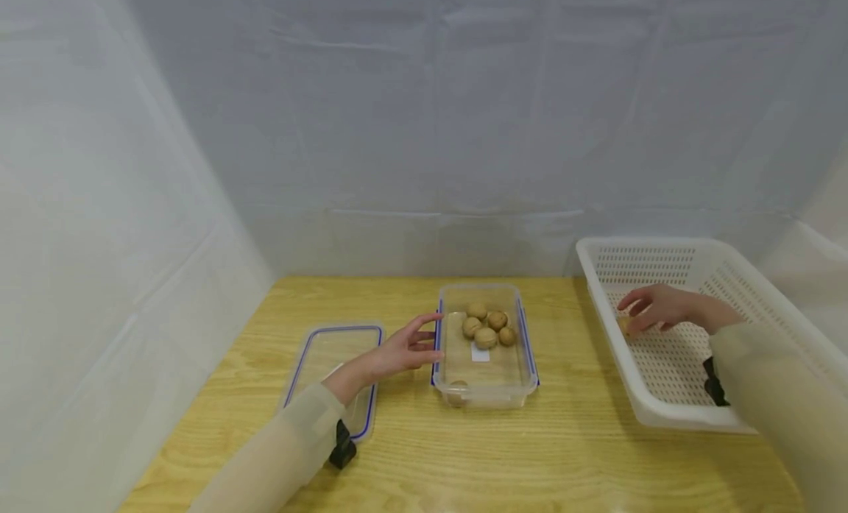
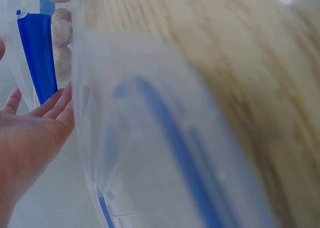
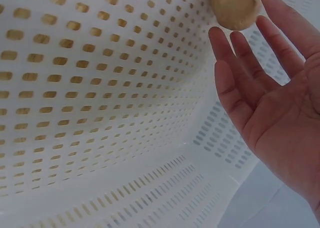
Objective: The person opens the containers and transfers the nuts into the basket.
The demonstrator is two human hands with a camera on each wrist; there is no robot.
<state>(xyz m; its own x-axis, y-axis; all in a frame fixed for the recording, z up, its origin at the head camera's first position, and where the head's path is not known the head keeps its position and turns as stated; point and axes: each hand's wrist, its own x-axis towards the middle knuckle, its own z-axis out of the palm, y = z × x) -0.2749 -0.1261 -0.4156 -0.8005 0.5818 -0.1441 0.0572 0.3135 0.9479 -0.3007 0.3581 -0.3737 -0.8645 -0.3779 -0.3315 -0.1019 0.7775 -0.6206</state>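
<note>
My left hand [image 1: 404, 349] reaches to the left side of a clear plastic food container [image 1: 486, 377], fingers extended with the fingertips right at its blue-edged wall. Several walnuts [image 1: 486, 338] sit toward the back of the container, and another walnut [image 1: 457, 393] is in its front left corner. In the left wrist view, the left hand [image 2: 35, 138] lies beside a blue clip [image 2: 39, 56]. Inside the white basket [image 1: 612, 351], my right hand [image 1: 669, 307] is at a walnut [image 1: 623, 326] by the left wall. The right wrist view shows loosely spread fingers right at this walnut [image 3: 234, 9].
A clear lid [image 1: 341, 344] with a blue seal lies on the wooden table [image 1: 424, 461], left of the container and partly under the left forearm. The perforated basket stands at the right. White sheeting [image 1: 424, 130] encloses the back and sides.
</note>
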